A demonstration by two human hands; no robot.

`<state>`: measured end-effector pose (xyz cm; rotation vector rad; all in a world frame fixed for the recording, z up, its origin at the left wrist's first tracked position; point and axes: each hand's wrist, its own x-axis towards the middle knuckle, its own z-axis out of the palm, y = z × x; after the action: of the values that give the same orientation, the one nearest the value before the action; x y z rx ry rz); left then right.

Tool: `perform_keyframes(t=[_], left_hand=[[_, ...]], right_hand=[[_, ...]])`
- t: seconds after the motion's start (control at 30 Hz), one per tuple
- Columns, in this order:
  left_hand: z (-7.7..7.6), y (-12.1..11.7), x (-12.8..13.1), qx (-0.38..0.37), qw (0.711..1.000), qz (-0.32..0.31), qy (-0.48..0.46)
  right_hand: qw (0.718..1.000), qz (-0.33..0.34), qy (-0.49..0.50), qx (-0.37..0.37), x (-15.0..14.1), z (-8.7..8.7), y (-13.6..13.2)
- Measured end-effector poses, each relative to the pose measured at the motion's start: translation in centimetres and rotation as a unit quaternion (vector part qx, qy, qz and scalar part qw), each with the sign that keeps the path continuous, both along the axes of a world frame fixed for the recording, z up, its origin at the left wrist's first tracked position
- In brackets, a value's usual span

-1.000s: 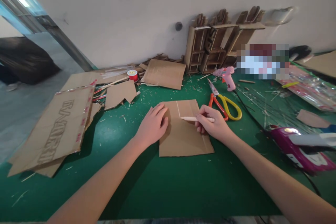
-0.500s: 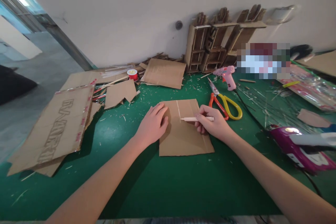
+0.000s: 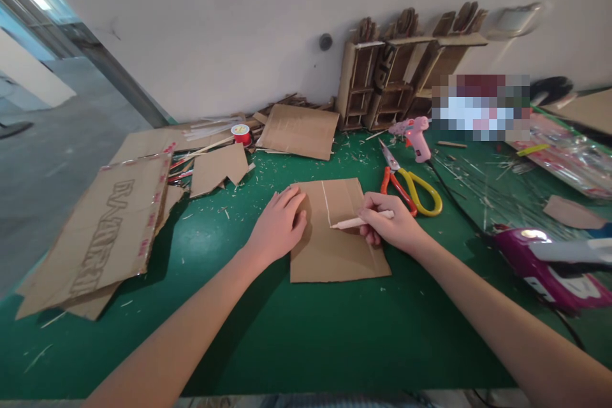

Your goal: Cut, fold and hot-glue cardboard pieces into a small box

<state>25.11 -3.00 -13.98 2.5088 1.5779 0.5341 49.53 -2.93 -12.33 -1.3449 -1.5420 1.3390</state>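
Note:
A brown piece of cardboard [image 3: 329, 258] lies flat on the green table in front of me. Resting on its left edge, my left hand [image 3: 282, 223] has its fingers stretched out. My right hand [image 3: 385, 220] pinches a white marker pen [image 3: 356, 222] over the right part of the cardboard. The pen's tip touches the surface at the lower end of a white line [image 3: 326, 197] that runs down from near the top edge. Just beyond my right hand lie scissors [image 3: 406, 188] with one red and one yellow handle.
A pink glue gun [image 3: 417, 137] stands behind the scissors. To the right is a purple and white device [image 3: 549, 274] with a cord. Cardboard sheets [image 3: 119, 223] lie at left, near a red spool [image 3: 241, 134]. Cardboard structures [image 3: 358, 86] lean on the wall.
The pen tip has moved down the cardboard, and the white line is longer. My right hand has shifted slightly; my left hand stays in place.

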Motion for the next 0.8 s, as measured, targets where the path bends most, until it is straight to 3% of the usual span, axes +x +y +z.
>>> perform_keyframes(t=[0.17, 0.8], left_hand=[[0.10, -0.02, 0.04, -0.001, 1.000, 0.003, -0.001], [0.25, -0.04, 0.09, -0.005, 1.000, 0.003, -0.002]], right_hand=[[1.000, -0.010, 0.003, 0.024, -0.10, 0.05, 0.07], [0.999, 0.036, 0.017, -0.025, 0.67, 0.42, -0.87]])
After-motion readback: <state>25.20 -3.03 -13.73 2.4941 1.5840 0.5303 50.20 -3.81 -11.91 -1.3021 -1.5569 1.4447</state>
